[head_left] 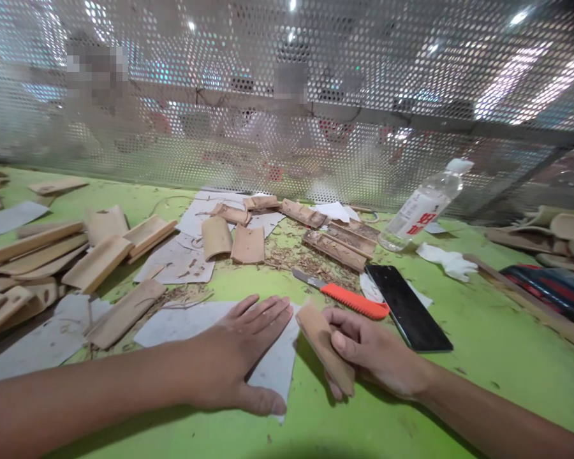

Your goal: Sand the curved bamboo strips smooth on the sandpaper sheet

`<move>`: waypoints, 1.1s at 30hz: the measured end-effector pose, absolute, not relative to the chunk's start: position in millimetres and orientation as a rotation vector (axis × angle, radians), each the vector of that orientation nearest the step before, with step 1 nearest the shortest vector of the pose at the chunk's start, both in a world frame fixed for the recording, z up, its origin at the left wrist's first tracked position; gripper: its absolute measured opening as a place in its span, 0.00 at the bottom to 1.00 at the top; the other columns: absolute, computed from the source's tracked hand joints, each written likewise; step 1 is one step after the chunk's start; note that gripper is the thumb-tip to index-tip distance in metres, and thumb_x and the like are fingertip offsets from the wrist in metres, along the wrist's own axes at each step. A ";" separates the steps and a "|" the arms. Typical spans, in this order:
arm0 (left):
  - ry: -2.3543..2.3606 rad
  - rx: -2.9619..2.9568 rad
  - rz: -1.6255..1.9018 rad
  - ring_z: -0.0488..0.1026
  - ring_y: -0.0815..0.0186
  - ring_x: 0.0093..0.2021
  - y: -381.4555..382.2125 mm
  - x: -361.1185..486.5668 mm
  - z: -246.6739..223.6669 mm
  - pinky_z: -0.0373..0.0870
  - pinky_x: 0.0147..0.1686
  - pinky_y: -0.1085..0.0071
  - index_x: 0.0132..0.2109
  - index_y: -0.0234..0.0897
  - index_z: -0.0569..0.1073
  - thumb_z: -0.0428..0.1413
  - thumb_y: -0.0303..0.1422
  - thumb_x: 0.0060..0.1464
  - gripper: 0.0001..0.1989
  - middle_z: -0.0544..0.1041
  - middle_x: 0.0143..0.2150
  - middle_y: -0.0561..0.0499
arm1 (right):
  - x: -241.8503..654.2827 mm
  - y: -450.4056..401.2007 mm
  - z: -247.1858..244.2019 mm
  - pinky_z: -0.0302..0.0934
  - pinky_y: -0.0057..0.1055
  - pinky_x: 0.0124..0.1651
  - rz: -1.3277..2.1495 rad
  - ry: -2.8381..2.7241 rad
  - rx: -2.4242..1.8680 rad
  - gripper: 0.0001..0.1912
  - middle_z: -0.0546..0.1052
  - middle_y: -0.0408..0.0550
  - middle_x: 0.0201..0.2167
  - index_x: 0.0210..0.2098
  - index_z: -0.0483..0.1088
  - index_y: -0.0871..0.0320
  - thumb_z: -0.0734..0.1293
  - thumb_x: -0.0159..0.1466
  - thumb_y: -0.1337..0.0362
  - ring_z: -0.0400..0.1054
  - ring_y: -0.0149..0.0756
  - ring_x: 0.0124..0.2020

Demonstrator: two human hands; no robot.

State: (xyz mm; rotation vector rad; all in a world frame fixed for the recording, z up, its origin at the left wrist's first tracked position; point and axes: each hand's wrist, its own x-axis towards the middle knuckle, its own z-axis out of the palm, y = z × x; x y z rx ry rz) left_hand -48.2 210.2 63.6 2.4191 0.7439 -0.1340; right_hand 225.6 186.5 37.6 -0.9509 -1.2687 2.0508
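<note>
My left hand (236,357) lies flat on a pale sheet of paper (186,319), its fingers stretched out and its thumb spread. Just to its right, my right hand (363,347) grips a short split bamboo piece (326,349), thumb on top and fingers wrapped under its far side. The bamboo piece is tilted above the green table (210,433). Beyond my right hand lies a knife with an orange handle (354,301), its blade pointing left. A black phone (409,309) rests beside that hand, further right.
Several bamboo pieces (98,262) are heaped at the left, and curved ones (249,244) lie mid-table among brown shavings (294,260). A clear bottle (425,207) stands tilted-looking at the back right near a crumpled tissue (447,260). A perforated metal screen (249,140) closes off the far edge.
</note>
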 end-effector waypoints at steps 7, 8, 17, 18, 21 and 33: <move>0.751 2.402 -0.142 0.31 0.47 0.76 210.7 -48.1 62.6 0.28 0.72 0.48 0.77 0.29 0.38 0.51 0.65 0.59 0.57 0.33 0.76 0.35 | 225.4 185.6 42.4 0.68 0.26 0.29 2.002 -1.324 -0.989 0.24 0.71 0.46 0.38 0.42 0.67 0.60 0.74 0.62 0.46 0.68 0.28 0.29; 0.748 2.404 -0.139 0.32 0.46 0.76 210.5 -48.2 62.3 0.28 0.72 0.48 0.77 0.29 0.38 0.51 0.65 0.59 0.57 0.34 0.76 0.35 | 224.9 184.2 44.5 0.68 0.26 0.30 2.005 -1.353 -0.996 0.23 0.71 0.46 0.37 0.42 0.67 0.59 0.74 0.63 0.48 0.69 0.29 0.29; 0.757 2.383 -0.068 0.35 0.43 0.75 209.4 -48.2 61.1 0.32 0.71 0.44 0.77 0.31 0.41 0.52 0.65 0.58 0.57 0.39 0.77 0.35 | 221.3 173.2 56.1 0.58 0.28 0.35 1.957 -1.630 -1.003 0.20 0.70 0.45 0.36 0.43 0.67 0.59 0.73 0.64 0.50 0.65 0.33 0.35; 0.763 2.379 -0.079 0.35 0.43 0.75 209.5 -48.1 61.8 0.31 0.71 0.44 0.77 0.30 0.41 0.52 0.65 0.58 0.57 0.38 0.77 0.35 | 221.7 173.4 55.8 0.57 0.28 0.35 1.929 -1.668 -1.019 0.20 0.69 0.45 0.37 0.43 0.68 0.59 0.73 0.64 0.50 0.63 0.33 0.35; 0.776 2.372 -0.138 0.32 0.45 0.76 209.4 -47.3 64.5 0.30 0.72 0.46 0.76 0.27 0.40 0.51 0.66 0.59 0.58 0.36 0.77 0.35 | 222.8 174.1 55.2 0.55 0.29 0.35 1.874 -1.741 -1.045 0.20 0.68 0.45 0.38 0.44 0.68 0.59 0.72 0.65 0.49 0.61 0.33 0.36; 0.775 2.379 -0.094 0.36 0.43 0.75 209.8 -47.5 61.9 0.32 0.72 0.45 0.77 0.28 0.41 0.53 0.65 0.58 0.58 0.39 0.76 0.34 | 223.4 174.8 56.3 0.56 0.28 0.33 1.872 -1.768 -1.071 0.21 0.67 0.43 0.36 0.46 0.68 0.58 0.71 0.66 0.48 0.61 0.32 0.34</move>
